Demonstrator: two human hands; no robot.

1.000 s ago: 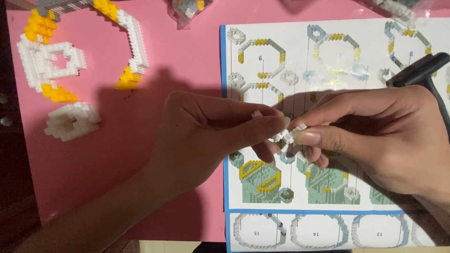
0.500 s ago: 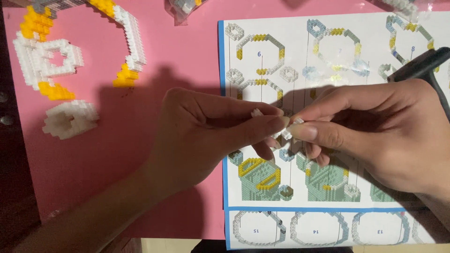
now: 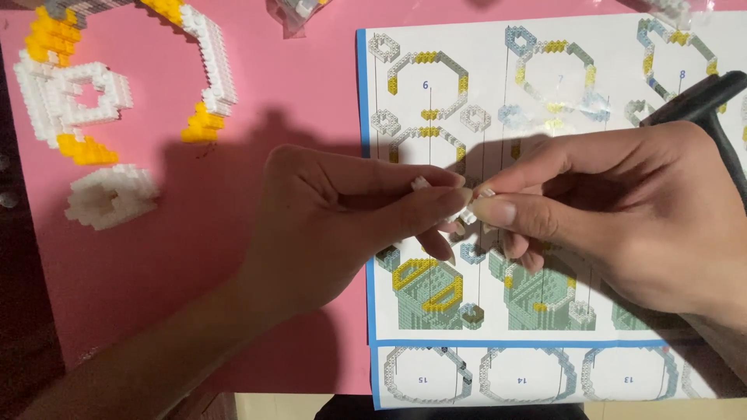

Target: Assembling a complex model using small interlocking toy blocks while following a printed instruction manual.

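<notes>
Instruction sheet point(image 3: 545, 93), pink mat point(image 3: 296, 93), white-yellow block assemblies point(image 3: 78, 101), black tool point(image 3: 700, 105).

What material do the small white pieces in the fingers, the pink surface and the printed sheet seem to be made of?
Small white pieces: likely hard plastic, faintly glossy, with studded block edges.
Pink surface: smooth and matte; paper, card or a mat, cannot tell.
Printed sheet: thin paper, slightly shiny, with a fold line.

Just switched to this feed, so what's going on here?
A person's left hand and right hand pinch a small cluster of white bricks between the fingertips, above an instruction sheet on a pink mat. Built white and yellow sections lie at upper left.
</notes>
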